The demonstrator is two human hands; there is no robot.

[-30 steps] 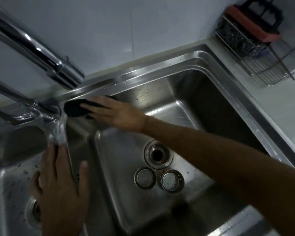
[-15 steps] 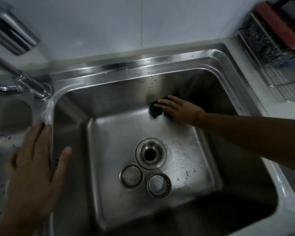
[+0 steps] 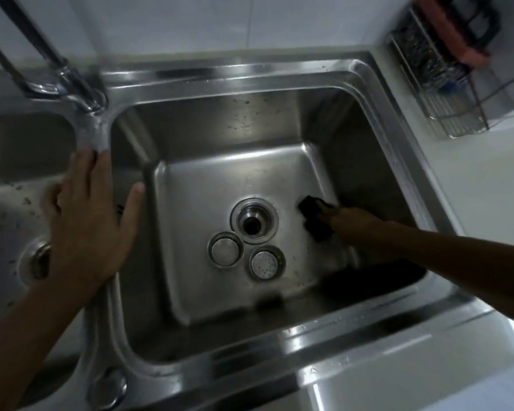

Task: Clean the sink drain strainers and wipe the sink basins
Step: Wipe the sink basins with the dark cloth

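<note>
I look down into the right steel basin [image 3: 238, 179]. Its open drain hole [image 3: 254, 221] sits mid-floor. Just in front of the drain lie two round strainers: a solid-topped one [image 3: 224, 249] on the left and a perforated one [image 3: 266, 262] on the right. My right hand [image 3: 347, 225] presses a dark sponge [image 3: 310, 216] onto the basin floor at its right side, near the right wall. My left hand [image 3: 91, 221] rests flat, fingers spread, on the divider between the two basins. The left basin [image 3: 9, 209] holds dark specks and a drain [image 3: 37, 259] partly hidden by my left hand.
The tap [image 3: 72, 81] rises at the back of the divider, its pipes running up and left. A wire rack [image 3: 454, 75] holding a steel scourer and a red-backed brush stands on the white counter at back right. A round cap [image 3: 109, 387] sits on the front rim.
My right hand has slid the sponge from the back left rim, across the rear of the basin, forward to the floor's right side. My left hand stays on the divider. The view shifted right.
</note>
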